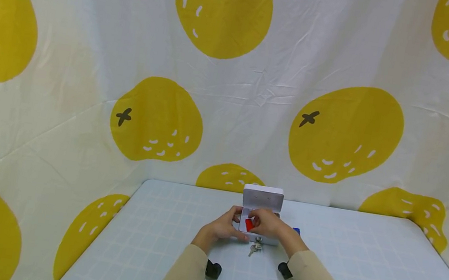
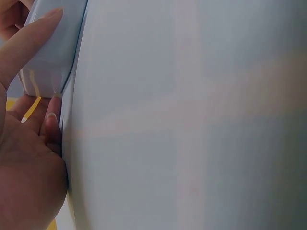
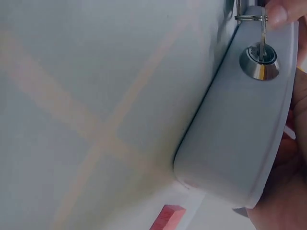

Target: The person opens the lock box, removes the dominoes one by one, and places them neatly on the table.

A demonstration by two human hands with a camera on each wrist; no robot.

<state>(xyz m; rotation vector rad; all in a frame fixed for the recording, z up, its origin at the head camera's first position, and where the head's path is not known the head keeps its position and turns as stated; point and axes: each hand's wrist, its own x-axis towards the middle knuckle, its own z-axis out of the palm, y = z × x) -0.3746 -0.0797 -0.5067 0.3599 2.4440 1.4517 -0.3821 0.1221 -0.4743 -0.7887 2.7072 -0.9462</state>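
Observation:
A small white cash box (image 1: 270,240) stands on the table with its lid (image 1: 262,199) raised at the back. My left hand (image 1: 223,226) grips its left end, the thumb along the front wall and the other fingers around the end, as the left wrist view shows. Reaching in over the front rim, my right hand (image 1: 267,224) has curled fingers on a red block (image 1: 249,225) inside the box. A key sits in the front lock (image 3: 259,61), and a ring with another key (image 1: 252,249) hangs from it. The right hand hides much of the box's inside.
Just right of the box, a blue thing (image 1: 296,230) shows partly behind the right forearm. Another red block (image 3: 168,217) lies on the table near the box's end. The light blue checked tabletop (image 1: 363,257) ends at a curtain (image 1: 254,115) with yellow fruit.

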